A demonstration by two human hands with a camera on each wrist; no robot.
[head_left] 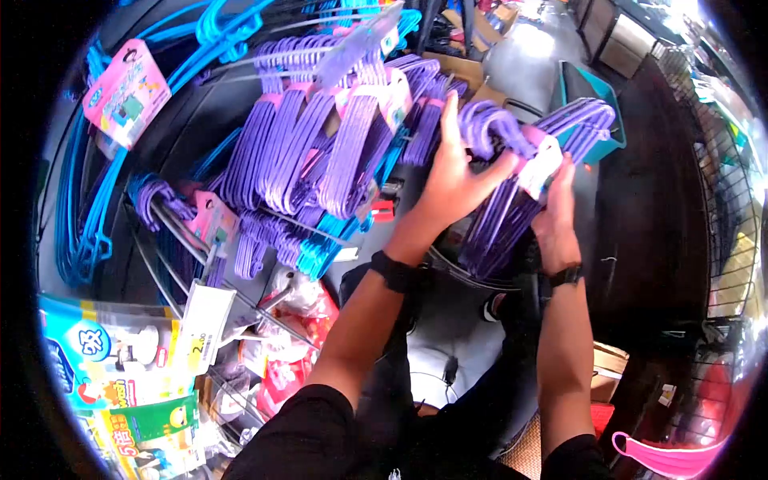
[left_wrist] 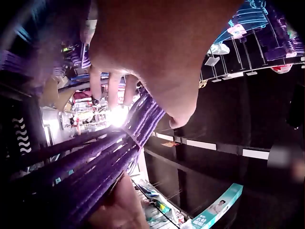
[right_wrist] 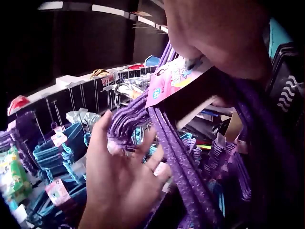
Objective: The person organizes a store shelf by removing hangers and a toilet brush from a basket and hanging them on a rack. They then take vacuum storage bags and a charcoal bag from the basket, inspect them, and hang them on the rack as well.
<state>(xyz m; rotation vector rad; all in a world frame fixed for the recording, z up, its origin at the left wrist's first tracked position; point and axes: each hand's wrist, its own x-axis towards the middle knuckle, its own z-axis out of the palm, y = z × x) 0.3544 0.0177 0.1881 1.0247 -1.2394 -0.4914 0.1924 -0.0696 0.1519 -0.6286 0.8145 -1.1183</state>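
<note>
A bundle of purple hangers (head_left: 500, 220), banded by a pink-and-white label (head_left: 542, 166), is held up in front of the body. My right hand (head_left: 557, 214) grips it at the label from the right side. Around the curved hooks (right_wrist: 131, 119), my left hand (head_left: 454, 182) spreads its thumb and fingers, the thumb reaching toward the label. From the left wrist, the left hand (left_wrist: 147, 62) hangs over the bundle with fingers apart, and the right thumb (left_wrist: 121, 202) presses the hangers from below.
More purple hanger bundles (head_left: 300, 152) hang on rack prongs to the left, beside blue hangers (head_left: 80, 208). Packaged goods (head_left: 132, 384) and a price tag (head_left: 206, 328) are at lower left. A teal basket (head_left: 612, 132) stands beyond the hands; a wire rack (head_left: 732, 232) is at right.
</note>
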